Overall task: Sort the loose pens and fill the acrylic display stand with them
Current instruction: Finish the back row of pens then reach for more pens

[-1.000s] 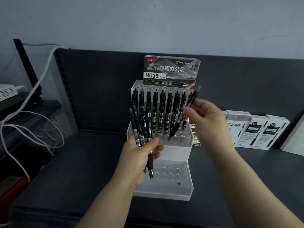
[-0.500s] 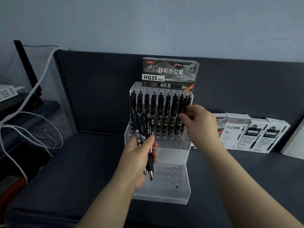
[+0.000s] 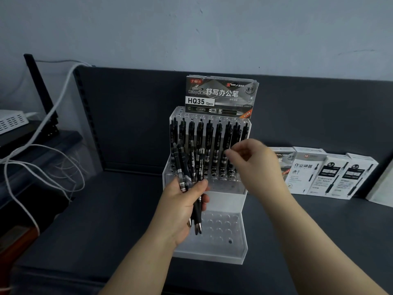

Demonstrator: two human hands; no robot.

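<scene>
Mid-shelf (image 3: 106,209), toward the rear edge, stands the stand (image 3: 225,201); we judge it light, rigid plastic that may skid under a push. Its front tier shows only open holes. Our left hand (image 3: 182,207) grips a bundle of pens (image 3: 196,175), fingers wrapped round the barrels. The pens look light, stiff and slick, so we would pinch each one mid-barrel. Our right hand (image 3: 255,165) draws its fingers (image 3: 231,153) narrow near the right end of the back row (image 3: 209,137); we cannot tell whether they hold a pen.

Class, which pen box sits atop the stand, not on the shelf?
The dark HQ35 box, on the stand's top tier behind the pens; the other boxes stand on the shelf, right of it.
</scene>
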